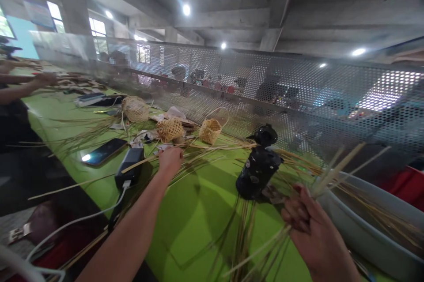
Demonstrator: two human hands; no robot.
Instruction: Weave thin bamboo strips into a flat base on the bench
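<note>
My left hand (pixel 170 161) is closed over the far middle of the green table, around a pale bamboo strip (pixel 137 164) that sticks out to its left above a black power bank (pixel 130 167). My right hand (pixel 309 222) is wrapped around a bundle of bamboo strips (pixel 344 165). Their ends fan upward past the thumb and down toward the table's near side. Between the hands stands a black lidded container (pixel 258 171), its lid tipped up. Just beyond my left hand lies a small woven basket (pixel 169 129).
Two more woven baskets, one left (pixel 135 109) and one right (pixel 210 131), lie along the perforated metal screen (pixel 238 83). A grey tub (pixel 364 229) with strips stands at right. A lit phone (pixel 105 152) and white cable (pixel 79 216) are at left; another person's hand (pixel 46 80) is farther off.
</note>
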